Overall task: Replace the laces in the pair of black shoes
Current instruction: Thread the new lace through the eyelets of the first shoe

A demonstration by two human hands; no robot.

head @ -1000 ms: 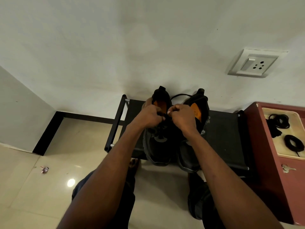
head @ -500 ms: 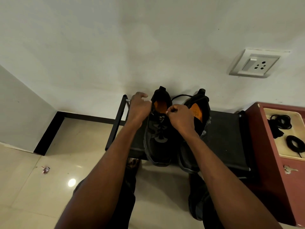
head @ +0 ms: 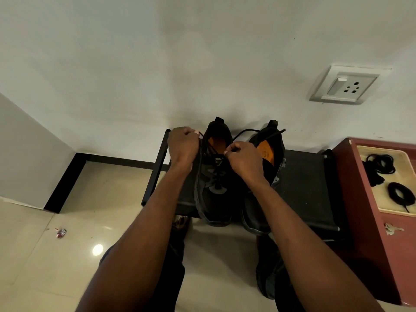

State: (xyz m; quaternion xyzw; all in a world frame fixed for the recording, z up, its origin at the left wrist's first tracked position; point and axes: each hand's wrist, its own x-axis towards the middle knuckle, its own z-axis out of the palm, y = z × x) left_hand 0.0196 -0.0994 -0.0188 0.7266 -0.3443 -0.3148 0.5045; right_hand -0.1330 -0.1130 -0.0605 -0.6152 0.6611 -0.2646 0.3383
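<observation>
Left hand (head: 182,147) has pulled lace (head: 208,146) outward; spare laces (head: 380,164) in tray (head: 405,212).

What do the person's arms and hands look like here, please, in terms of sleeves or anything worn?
Both forearms are bare from the bottom edge of the picture up to the wrists, with no sleeves showing. The left hand and right hand wear no gloves, and no watch, ring or bracelet is visible. Short pale fingernails show on each hand.

two black shoes (head: 213,176), two hands (head: 183,144)
</observation>
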